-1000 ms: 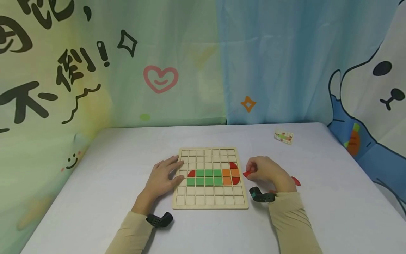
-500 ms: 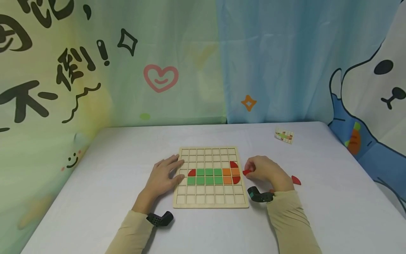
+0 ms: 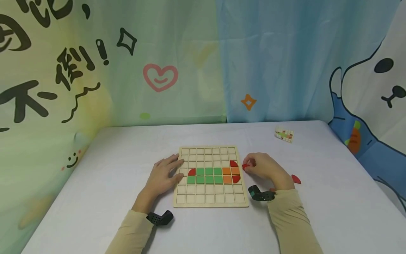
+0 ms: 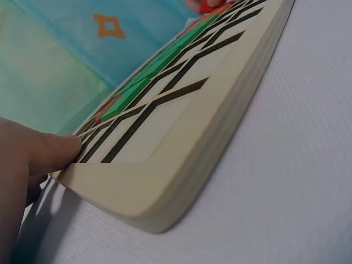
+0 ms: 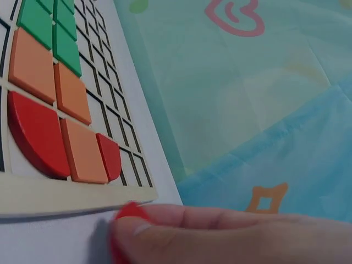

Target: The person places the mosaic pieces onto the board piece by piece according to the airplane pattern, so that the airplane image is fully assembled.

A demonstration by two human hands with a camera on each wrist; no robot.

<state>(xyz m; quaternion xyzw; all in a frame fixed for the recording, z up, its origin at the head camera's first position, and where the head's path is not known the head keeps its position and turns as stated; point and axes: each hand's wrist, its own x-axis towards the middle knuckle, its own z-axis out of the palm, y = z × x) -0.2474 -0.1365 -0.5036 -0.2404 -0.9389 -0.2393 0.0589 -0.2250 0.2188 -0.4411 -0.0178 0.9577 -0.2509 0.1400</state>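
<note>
A wooden grid board (image 3: 209, 205) lies on the white table, with green squares (image 3: 208, 171), orange squares (image 3: 226, 171) and red quarter-round pieces (image 3: 233, 163) set in its cells. My left hand (image 3: 162, 176) rests with spread fingers at the board's left edge; in the left wrist view its thumb (image 4: 58, 151) touches the rim. Just off the board's right edge, my right hand (image 3: 268, 170) pinches a red piece (image 3: 245, 166) between thumb and fingertips. The right wrist view shows this red piece (image 5: 118, 242) blurred, its shape partly covered by the fingers.
On the table to the right of my right wrist lies a loose red quarter-round piece (image 3: 296, 179). An orange-red bit (image 3: 272, 189) shows behind the wrist camera. A small pattern card (image 3: 284, 135) lies at the back right, before a printed curtain (image 3: 190, 106).
My right hand has shifted slightly toward the back along the board's right edge, and the red piece in it has turned a little. My left hand has kept its place.
</note>
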